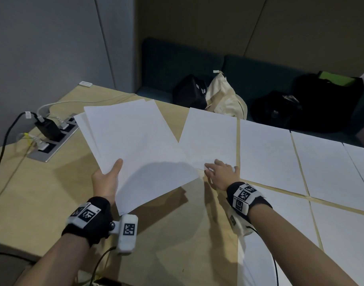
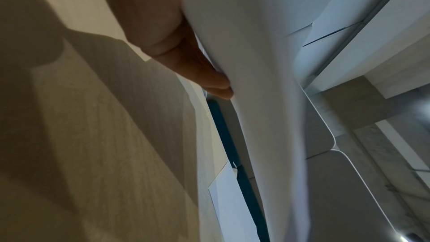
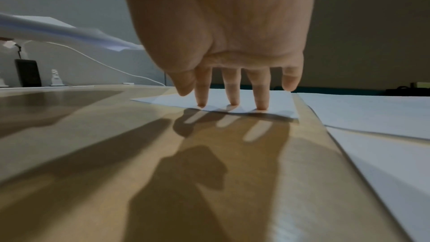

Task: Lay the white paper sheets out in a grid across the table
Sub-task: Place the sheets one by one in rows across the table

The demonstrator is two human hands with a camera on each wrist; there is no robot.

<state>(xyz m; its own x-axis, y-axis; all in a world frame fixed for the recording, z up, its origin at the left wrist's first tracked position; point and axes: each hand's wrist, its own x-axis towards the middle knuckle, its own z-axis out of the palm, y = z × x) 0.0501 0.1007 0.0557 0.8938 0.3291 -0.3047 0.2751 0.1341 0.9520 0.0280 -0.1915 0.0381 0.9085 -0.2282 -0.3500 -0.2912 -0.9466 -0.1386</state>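
My left hand [image 1: 108, 178] holds a fanned stack of white sheets [image 1: 135, 149] above the wooden table [image 1: 53, 182], thumb on top and fingers [image 2: 209, 80] underneath the stack [image 2: 256, 62]. My right hand [image 1: 220, 172] presses straight fingertips [image 3: 261, 106] on the near edge of a single sheet [image 1: 210, 139] lying flat on the table; that sheet [image 3: 232, 100] lies left of a row of laid sheets [image 1: 267, 153]. More sheets [image 1: 337, 230] form a nearer row at the right.
A power strip with plugs and cables [image 1: 51, 133] sits in the table at the far left. Beyond the table's far edge a dark bench holds black bags [image 1: 300, 106] and a cream cloth bag [image 1: 224, 98]. Bare wood [image 3: 163, 172] lies near me.
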